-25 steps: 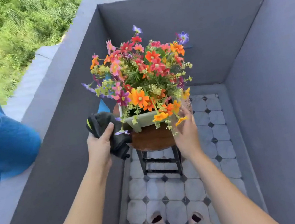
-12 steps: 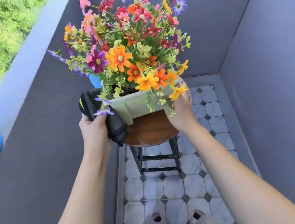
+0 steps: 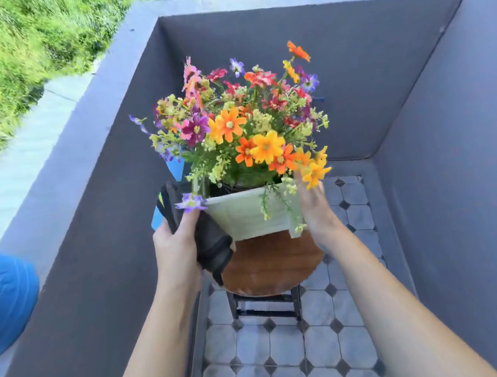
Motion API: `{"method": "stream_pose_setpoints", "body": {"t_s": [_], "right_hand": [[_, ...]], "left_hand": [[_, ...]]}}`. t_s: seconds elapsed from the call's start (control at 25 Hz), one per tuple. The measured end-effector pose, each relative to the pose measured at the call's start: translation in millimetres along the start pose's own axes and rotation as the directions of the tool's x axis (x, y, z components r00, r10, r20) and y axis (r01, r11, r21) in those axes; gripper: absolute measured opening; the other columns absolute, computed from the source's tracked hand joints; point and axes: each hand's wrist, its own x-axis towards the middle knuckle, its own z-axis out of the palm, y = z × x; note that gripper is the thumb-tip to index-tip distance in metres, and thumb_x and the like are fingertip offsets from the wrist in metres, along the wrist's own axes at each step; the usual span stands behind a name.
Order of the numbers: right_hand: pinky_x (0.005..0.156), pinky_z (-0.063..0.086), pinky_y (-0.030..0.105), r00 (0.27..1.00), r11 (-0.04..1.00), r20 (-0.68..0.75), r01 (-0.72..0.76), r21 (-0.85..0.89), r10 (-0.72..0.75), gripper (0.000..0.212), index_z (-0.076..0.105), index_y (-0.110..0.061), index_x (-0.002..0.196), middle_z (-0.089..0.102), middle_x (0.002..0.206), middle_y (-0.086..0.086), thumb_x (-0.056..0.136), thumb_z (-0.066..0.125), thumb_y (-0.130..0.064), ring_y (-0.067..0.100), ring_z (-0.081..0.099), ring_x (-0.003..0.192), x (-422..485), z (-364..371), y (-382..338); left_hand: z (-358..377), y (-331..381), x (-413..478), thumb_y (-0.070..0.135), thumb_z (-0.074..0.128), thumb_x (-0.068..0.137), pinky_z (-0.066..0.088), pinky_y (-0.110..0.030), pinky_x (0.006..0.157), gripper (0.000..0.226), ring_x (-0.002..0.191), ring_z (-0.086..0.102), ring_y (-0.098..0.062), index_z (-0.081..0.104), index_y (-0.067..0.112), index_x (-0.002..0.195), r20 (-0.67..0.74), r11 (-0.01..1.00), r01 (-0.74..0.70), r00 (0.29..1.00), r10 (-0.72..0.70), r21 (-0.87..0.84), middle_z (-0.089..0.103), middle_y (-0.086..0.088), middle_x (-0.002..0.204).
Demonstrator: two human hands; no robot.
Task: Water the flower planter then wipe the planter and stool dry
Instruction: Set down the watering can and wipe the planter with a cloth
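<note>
1. The planter (image 3: pixel 250 216), a pale box crowded with orange, pink, red and purple flowers (image 3: pixel 233 127), is over the back half of the round wooden stool (image 3: pixel 269 264); I cannot tell whether its base rests flat on the seat
2. The left hand (image 3: pixel 174 244) is at the planter's left end, fingers curled round a black cloth (image 3: pixel 213 246), with the thumb pointing up just under a small purple bloom; the cloth hangs down to the seat's left edge
3. The right hand (image 3: pixel 315 208) lies against the planter's right end, fingers straight and pointing up, tips among the yellow blooms, grasping nothing
4. A big blue container (image 3: pixel 1 300) sits on the grey wall's ledge (image 3: pixel 58 180) at far left, well apart from the stool
5. The stool stands on a pale tiled floor (image 3: pixel 292 355) between grey walls, with grass beyond the ledge
</note>
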Motion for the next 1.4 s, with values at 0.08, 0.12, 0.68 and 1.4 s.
{"method": "stream_pose_setpoints", "body": {"t_s": [0.08, 0.12, 0.68, 1.4], "right_hand": [[0.096, 0.039, 0.039, 0.998, 0.997, -0.004, -0.058, 0.048, 0.059, 0.056, 0.034, -0.005, 0.145, 0.045, 0.144, 0.019, 0.097, 0.043, -0.031, 0.033, 0.046, 0.128, 8, 0, -10], [0.095, 0.038, 0.040, 0.997, 0.994, 0.014, -0.079, 0.077, 0.078, 0.053, 0.031, -0.010, 0.146, 0.047, 0.142, 0.016, 0.099, 0.042, -0.032, 0.032, 0.048, 0.123, 10, 1, -13], [0.078, 0.030, 0.035, 1.000, 0.959, -0.011, 0.009, -0.282, -0.013, 0.013, 0.030, -0.017, 0.104, 0.029, 0.073, -0.011, 0.102, 0.021, -0.026, 0.021, 0.032, 0.087, 25, -13, -30], [0.093, 0.036, 0.046, 0.965, 0.990, 0.220, -0.134, -0.038, 0.139, 0.034, 0.037, -0.046, 0.087, 0.036, 0.098, -0.012, 0.062, 0.036, -0.069, 0.019, 0.038, 0.092, 37, -29, -33]], "left_hand": [[6, -1, -2, 0.021, 0.061, 0.090, 0.054, -0.047, 0.087, 0.014, 0.092, 0.067, -0.025, 0.070, 0.014, 0.099, 0.007, 0.999, -0.029, 1.000, 0.029, -0.035, 0.072, -0.007, 0.097], [7, -2, -1, 0.023, 0.059, 0.092, 0.055, -0.044, 0.088, 0.020, 0.097, 0.067, -0.026, 0.069, 0.012, 0.105, 0.015, 0.996, -0.031, 0.999, 0.032, -0.088, 0.072, -0.008, 0.102], [41, -69, 3, 0.041, 0.032, 0.097, 0.044, -0.038, 0.094, 0.054, 0.116, 0.038, -0.022, 0.014, 0.027, 0.145, 0.005, 0.507, -0.505, 0.712, 0.702, 0.699, 0.039, -0.025, 0.127], [57, -65, 3, -0.001, 0.059, 0.083, 0.053, -0.039, 0.066, 0.056, 0.093, 0.041, -0.028, 0.045, 0.027, 0.129, 0.227, 0.085, -0.560, 0.464, 0.856, 0.824, 0.036, -0.005, 0.115]]}}
